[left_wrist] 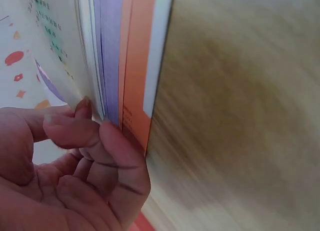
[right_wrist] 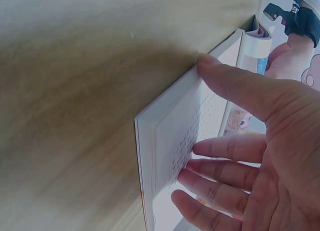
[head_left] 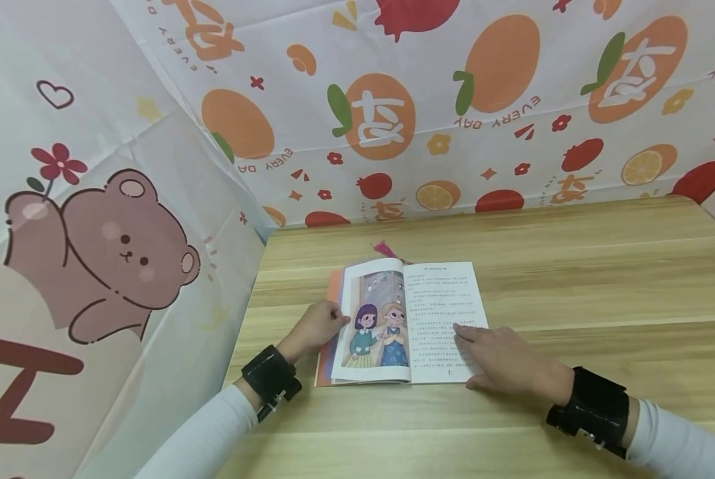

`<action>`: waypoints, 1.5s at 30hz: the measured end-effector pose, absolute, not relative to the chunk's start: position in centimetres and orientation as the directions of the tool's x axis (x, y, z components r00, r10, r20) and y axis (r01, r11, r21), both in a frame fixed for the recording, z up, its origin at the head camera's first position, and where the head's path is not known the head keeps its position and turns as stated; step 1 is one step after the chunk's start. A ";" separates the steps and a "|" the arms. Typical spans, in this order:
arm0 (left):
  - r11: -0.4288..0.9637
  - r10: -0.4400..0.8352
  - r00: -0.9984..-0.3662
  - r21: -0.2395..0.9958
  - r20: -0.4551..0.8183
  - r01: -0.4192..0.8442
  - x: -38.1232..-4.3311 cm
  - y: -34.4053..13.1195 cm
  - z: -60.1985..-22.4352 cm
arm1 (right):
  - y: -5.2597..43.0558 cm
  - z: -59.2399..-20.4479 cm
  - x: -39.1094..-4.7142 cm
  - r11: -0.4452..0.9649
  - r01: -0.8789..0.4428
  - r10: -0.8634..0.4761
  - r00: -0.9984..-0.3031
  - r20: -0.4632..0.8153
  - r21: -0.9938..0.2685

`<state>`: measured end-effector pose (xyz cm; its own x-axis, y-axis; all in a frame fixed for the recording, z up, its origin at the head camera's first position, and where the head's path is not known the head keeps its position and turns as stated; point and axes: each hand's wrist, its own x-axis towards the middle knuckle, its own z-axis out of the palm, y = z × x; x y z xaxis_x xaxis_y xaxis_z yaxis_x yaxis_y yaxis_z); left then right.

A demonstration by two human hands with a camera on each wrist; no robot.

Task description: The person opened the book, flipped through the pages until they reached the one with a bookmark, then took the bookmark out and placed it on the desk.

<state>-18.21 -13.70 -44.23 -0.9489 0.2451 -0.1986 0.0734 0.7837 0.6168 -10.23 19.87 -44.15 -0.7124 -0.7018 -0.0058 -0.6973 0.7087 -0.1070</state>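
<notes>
An open book (head_left: 441, 293) lies on the wooden table, an illustration of two girls on its left page and printed text on its right page. At the book's left edge my left hand (head_left: 318, 326) pinches the page edges with curled fingers. The left wrist view shows those fingers (left_wrist: 117, 151) beside the purple sheet and the orange cover flap (left_wrist: 136, 66). My right hand (head_left: 501, 359) rests on the right page's lower outer part, fingers spread and fairly straight. In the right wrist view its thumb (right_wrist: 230, 83) lies along the book's edge, the other fingertips over the text.
A pink tassel (head_left: 385, 249) sticks out above the top of the book. Bare wood tabletop (head_left: 603, 286) extends to the right. A fruit-print cloth (head_left: 309, 133) hangs behind the table, and a bear-print cloth (head_left: 124, 233) hangs on the left. Both wrists wear black bands (head_left: 591, 409).
</notes>
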 end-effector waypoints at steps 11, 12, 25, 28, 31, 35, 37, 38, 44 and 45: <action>0.755 0.584 -0.804 0.292 0.108 0.587 -17.4 -11.5 -44.5 | 20.0 -43.7 -10.6 0.692 -0.700 -0.713 -0.700 -0.019 -0.180; 0.725 0.648 -0.754 0.215 0.109 0.655 -17.2 -11.3 -44.6 | 20.0 -43.8 -10.7 0.689 -0.702 -0.716 -0.698 -0.017 -0.182; 0.487 0.869 -0.494 0.127 0.033 0.864 -14.3 -7.6 -42.9 | 20.0 -43.9 -10.7 0.670 -0.721 -0.737 -0.676 -0.035 -0.176; 0.568 0.821 -0.571 0.140 -0.025 0.811 -13.4 -6.2 -43.3 | 20.1 -43.8 -10.3 0.689 -0.706 -0.721 -0.691 -0.054 -0.164; 0.662 0.747 -0.662 0.169 -0.062 0.730 -12.5 -4.8 -43.7 | 20.1 -43.5 -10.0 0.717 -0.681 -0.694 -0.718 -0.053 -0.146; 0.739 0.668 -0.740 0.179 -0.072 0.650 -12.2 -3.6 -44.2 | 20.4 -43.1 -10.1 0.743 -0.658 -0.668 -0.741 -0.073 -0.120; 0.757 0.649 -0.757 0.169 -0.077 0.632 -12.2 -3.4 -44.4 | 20.5 -43.0 -10.2 0.748 -0.654 -0.663 -0.743 -0.093 -0.113; 0.761 0.644 -0.761 0.160 -0.075 0.628 -12.3 -3.3 -44.4 | 20.5 -43.0 -10.2 0.750 -0.652 -0.661 -0.743 -0.102 -0.112; 0.767 0.638 -0.765 0.163 -0.087 0.621 -12.6 -3.0 -44.3 | 20.7 -42.8 -10.3 0.760 -0.635 -0.649 -0.750 -0.127 -0.139; 0.767 0.637 -0.766 0.168 -0.086 0.619 -12.7 -3.0 -44.2 | 20.7 -42.8 -10.4 0.762 -0.631 -0.647 -0.752 -0.130 -0.143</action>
<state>-12.68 -3.02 -44.23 -0.7661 0.6370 -0.0857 0.6190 0.7671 0.1684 -10.36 20.65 -42.80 -0.7516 -0.6466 -0.1303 -0.6312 0.7624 -0.1426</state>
